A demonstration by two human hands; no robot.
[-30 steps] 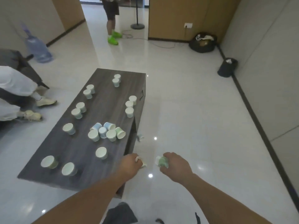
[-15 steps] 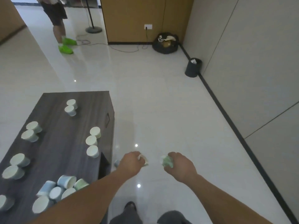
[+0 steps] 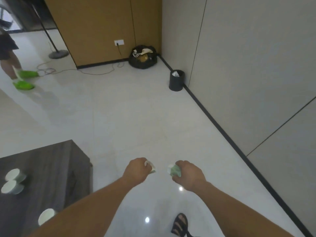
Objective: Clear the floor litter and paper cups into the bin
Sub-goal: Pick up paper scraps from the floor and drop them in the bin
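My left hand (image 3: 136, 170) grips a crushed white paper cup (image 3: 151, 166), only its rim showing past the fingers. My right hand (image 3: 188, 175) grips a crumpled green and white paper cup (image 3: 174, 171). Both hands are held out side by side over the white floor. The small black bin (image 3: 177, 81) stands far ahead against the right wall, with white paper in it. Three paper cups show on the dark table (image 3: 51, 168) at lower left: two (image 3: 12, 174) (image 3: 10, 187) near its left edge and one (image 3: 46, 218) partly behind my left forearm.
A full black rubbish bag (image 3: 142, 57) sits in the far corner. A cable (image 3: 95, 71) trails over the floor from a wall socket. A person in green shoes (image 3: 24, 81) stands far left beside a pole stand base (image 3: 58, 53). My sandalled foot (image 3: 179, 224) is below.
The view has swung right and forward: the table has slid to the lower left and the bin has come nearer the middle. Both hands keep gripping their cups.
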